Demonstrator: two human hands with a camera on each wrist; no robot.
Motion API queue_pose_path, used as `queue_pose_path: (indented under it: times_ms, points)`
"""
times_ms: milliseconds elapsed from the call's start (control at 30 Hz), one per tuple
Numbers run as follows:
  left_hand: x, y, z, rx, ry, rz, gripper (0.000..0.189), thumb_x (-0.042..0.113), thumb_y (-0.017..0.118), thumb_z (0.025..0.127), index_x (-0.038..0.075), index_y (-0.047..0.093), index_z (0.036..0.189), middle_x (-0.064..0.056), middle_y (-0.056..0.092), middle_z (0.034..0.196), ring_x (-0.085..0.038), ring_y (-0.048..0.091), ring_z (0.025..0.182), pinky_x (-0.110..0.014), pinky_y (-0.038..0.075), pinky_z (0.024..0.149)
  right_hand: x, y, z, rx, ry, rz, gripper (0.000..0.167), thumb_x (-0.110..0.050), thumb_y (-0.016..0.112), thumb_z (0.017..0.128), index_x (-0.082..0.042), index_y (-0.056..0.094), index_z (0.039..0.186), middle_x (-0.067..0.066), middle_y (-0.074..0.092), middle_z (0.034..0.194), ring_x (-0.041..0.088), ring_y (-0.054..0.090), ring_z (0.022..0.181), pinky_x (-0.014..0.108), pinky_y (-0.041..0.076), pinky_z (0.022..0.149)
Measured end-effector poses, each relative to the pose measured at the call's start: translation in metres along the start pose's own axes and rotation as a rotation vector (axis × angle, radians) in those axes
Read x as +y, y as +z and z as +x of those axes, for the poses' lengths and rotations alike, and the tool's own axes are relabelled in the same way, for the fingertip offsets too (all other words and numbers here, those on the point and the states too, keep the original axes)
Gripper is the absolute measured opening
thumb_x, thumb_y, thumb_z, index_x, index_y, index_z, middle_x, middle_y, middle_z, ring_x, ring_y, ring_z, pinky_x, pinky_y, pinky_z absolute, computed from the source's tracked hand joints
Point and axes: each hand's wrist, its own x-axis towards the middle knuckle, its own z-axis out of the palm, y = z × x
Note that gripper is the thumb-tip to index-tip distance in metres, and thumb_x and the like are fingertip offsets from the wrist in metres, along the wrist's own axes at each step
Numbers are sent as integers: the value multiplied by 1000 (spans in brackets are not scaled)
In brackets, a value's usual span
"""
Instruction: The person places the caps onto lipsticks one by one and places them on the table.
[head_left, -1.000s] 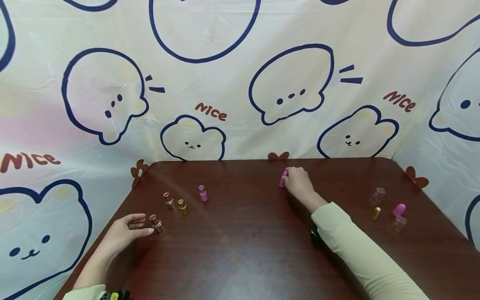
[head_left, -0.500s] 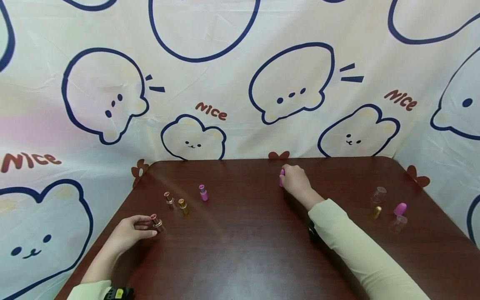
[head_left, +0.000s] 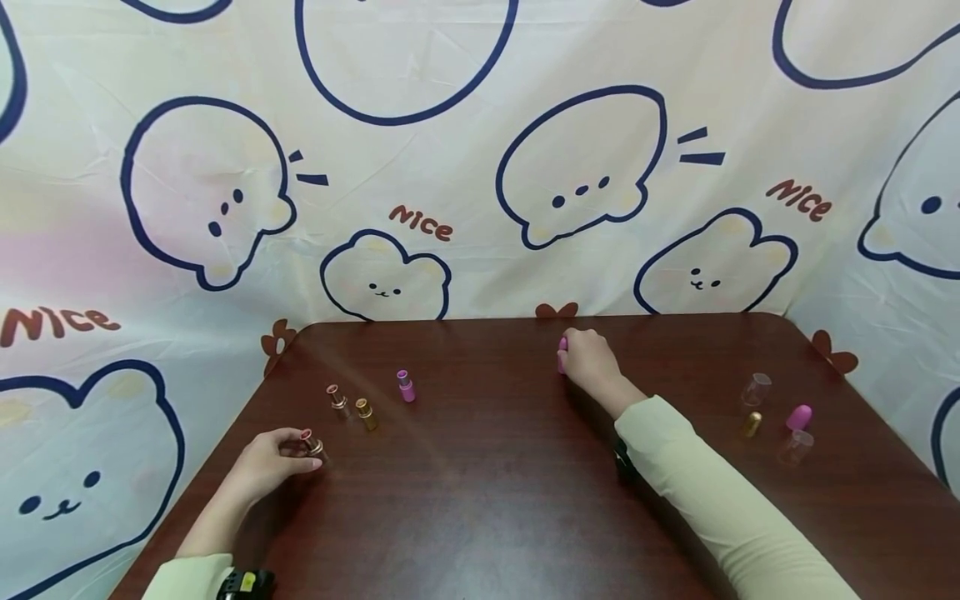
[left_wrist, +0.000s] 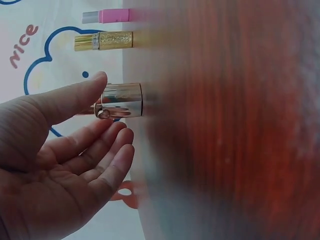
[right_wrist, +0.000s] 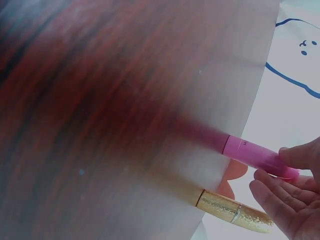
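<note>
My left hand [head_left: 266,467] is around an uncapped rose-gold lipstick [head_left: 311,446], thumb on one side and fingers on the other. In the left wrist view the thumb overlaps this lipstick [left_wrist: 125,100] while the fingers stay loosely spread; firm contact cannot be made out. At the far side of the table, my right hand [head_left: 592,362] pinches the top of a pink lipstick [head_left: 562,357] between thumb and fingers. It stands upright, plainer in the right wrist view. Beside it there is a capped gold glitter lipstick [right_wrist: 232,212], which the hand hides in the head view.
Uncapped lipsticks stand at the left: rose-gold [head_left: 337,402], gold [head_left: 366,414] and pink [head_left: 406,387]. On the right lie loose caps: two transparent [head_left: 757,390], one gold [head_left: 752,425] and one pink [head_left: 799,417]. A printed cloth [head_left: 480,167] hangs behind the table.
My left hand has moved rightward, bringing thumb and fingers around the rose-gold lipstick. My right hand and the pink lipstick have shifted slightly left.
</note>
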Motion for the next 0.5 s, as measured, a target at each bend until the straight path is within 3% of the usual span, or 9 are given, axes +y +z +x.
queue_pose_path:
  times_ms: [300, 500]
  points:
    - [5, 3, 3, -27, 16, 75, 53, 17, 77, 83, -15, 55, 119, -28, 59, 110, -42, 54, 103, -55, 44, 84, 4, -1, -3, 31, -11, -20, 12, -13, 65, 93, -3, 60, 88, 7, 60, 72, 22, 58, 66, 33, 52, 64]
    - [4, 6, 7, -21, 19, 89, 34, 15, 76, 83, -7, 63, 105, -16, 62, 98, -33, 55, 93, -50, 44, 79, 1, -5, -7, 43, -5, -21, 12, -14, 65, 94, -3, 60, 90, 6, 61, 73, 21, 59, 66, 33, 52, 66]
